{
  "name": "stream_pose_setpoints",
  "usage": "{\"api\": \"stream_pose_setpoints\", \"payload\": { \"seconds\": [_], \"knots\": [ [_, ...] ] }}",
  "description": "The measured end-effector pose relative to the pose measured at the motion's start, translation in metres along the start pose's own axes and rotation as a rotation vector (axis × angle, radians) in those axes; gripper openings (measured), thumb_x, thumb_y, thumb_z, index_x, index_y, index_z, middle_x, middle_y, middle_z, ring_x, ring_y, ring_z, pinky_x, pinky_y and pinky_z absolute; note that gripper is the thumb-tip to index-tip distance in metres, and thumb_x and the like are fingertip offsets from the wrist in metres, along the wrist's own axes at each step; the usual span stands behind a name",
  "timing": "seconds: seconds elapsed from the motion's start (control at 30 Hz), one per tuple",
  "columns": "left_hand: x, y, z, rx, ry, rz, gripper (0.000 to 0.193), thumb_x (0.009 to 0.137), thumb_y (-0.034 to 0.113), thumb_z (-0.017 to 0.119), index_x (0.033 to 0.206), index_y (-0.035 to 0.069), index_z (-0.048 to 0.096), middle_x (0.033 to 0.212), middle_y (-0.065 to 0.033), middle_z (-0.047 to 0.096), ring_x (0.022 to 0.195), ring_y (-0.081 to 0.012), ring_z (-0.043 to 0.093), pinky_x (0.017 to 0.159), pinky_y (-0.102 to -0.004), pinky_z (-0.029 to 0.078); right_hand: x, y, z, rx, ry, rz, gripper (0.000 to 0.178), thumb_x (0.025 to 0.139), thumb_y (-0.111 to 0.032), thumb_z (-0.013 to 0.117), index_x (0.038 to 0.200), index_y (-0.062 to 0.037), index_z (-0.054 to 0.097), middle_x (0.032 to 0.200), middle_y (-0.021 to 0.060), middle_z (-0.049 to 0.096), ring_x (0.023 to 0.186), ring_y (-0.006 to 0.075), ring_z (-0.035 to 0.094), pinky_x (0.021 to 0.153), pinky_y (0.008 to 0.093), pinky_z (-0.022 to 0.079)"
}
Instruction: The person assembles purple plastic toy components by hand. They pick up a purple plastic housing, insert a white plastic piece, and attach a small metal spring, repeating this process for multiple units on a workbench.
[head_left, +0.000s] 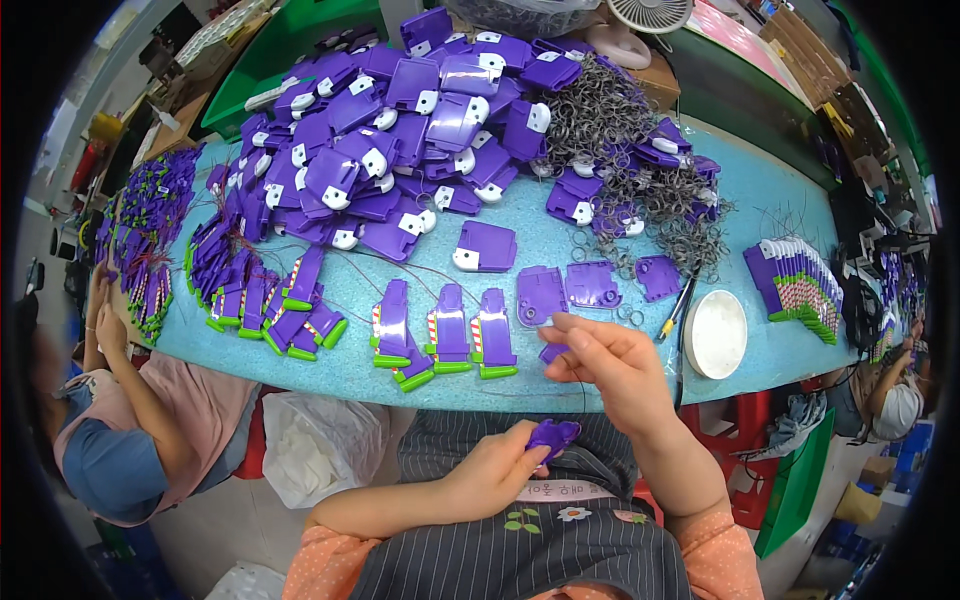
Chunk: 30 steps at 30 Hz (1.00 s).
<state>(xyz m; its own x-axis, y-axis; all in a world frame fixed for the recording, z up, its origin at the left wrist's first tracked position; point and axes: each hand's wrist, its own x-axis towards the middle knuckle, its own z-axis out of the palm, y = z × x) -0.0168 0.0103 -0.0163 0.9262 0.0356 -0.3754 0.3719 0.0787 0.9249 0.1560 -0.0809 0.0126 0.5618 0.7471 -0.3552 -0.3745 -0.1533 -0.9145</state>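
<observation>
Apron [500, 560], purple piece [554, 435] (partly covered), in left hand [500, 457]

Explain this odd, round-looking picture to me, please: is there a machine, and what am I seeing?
There's no robot here, just a person using two bare hands. The single picture comes from a wide fisheye camera worn on the head, looking down, so straight edges bend near the rim.

On the blue-green table lie a heap of purple shells with white corners, a mound of grey rings, purple-and-green parts and a round white dish.

The left hand holds a small purple piece above the lap. The right hand is raised, fingers bent; anything pinched there is too small to make out.
</observation>
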Motion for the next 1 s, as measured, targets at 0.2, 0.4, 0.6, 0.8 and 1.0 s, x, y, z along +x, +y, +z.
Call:
{"api": "stream_pose_setpoints", "payload": {
  "seconds": [0.2, 0.4, 0.6, 0.8, 1.0],
  "knots": [
    [0.002, 0.002, -0.006, -0.705, 0.205, 0.046, 0.025, 0.097, 0.009, 0.04, 0.12, -0.002, 0.045, 0.109, -0.0134, 0.06, 0.095, -0.019, 0.062, 0.085, -0.0308, 0.049, -0.04, -0.011, 0.005, -0.681, 0.091, -0.539, 0.017, 0.078, -0.001, 0.065, 0.094, 0.0023, 0.065, 0.071, 0.0078, 0.06, 0.057, 0.0119, 0.055, 0.05, 0.0257, 0.043],
    [-0.002, 0.01, 0.014, -0.618, 0.217, 0.331, 0.029, 0.097, 0.008, 0.039, 0.125, -0.002, 0.039, 0.118, -0.013, 0.055, 0.106, -0.0168, 0.056, 0.093, -0.0308, 0.045, -0.05, 0.009, 0.012, -0.92, 0.2, -0.845, 0.02, 0.069, 0.006, 0.068, 0.088, 0.0, 0.064, 0.066, 0.0075, 0.056, 0.052, 0.0166, 0.054, 0.045, 0.0277, 0.042],
    [-0.004, 0.006, 0.019, -0.511, 0.242, 0.324, 0.03, 0.096, 0.007, 0.043, 0.124, -0.005, 0.044, 0.116, -0.0108, 0.056, 0.103, -0.0128, 0.055, 0.089, -0.0277, 0.045, -0.052, 0.007, 0.01, -0.929, 0.181, -0.779, 0.014, 0.07, 0.006, 0.067, 0.083, 0.0009, 0.063, 0.064, 0.0074, 0.055, 0.05, 0.0171, 0.055, 0.044, 0.0272, 0.042],
    [-0.002, 0.003, 0.014, -0.46, 0.2, 0.267, 0.031, 0.095, 0.005, 0.043, 0.124, -0.006, 0.044, 0.114, -0.0115, 0.058, 0.101, -0.0131, 0.056, 0.089, -0.0274, 0.046, -0.05, 0.009, 0.006, -0.944, 0.173, -0.751, 0.015, 0.067, 0.002, 0.068, 0.08, -0.0009, 0.061, 0.061, 0.0068, 0.051, 0.047, 0.0204, 0.052, 0.042, 0.0307, 0.04],
    [0.001, 0.002, 0.013, -0.434, 0.182, 0.26, 0.032, 0.097, 0.01, 0.043, 0.125, -0.005, 0.045, 0.108, -0.0092, 0.062, 0.094, -0.0075, 0.056, 0.079, -0.0211, 0.046, -0.051, 0.003, 0.002, -0.9, 0.157, -0.686, 0.012, 0.071, 0.002, 0.068, 0.081, 0.0006, 0.062, 0.062, 0.0065, 0.054, 0.048, 0.0166, 0.053, 0.043, 0.0275, 0.041]
  ]
}}
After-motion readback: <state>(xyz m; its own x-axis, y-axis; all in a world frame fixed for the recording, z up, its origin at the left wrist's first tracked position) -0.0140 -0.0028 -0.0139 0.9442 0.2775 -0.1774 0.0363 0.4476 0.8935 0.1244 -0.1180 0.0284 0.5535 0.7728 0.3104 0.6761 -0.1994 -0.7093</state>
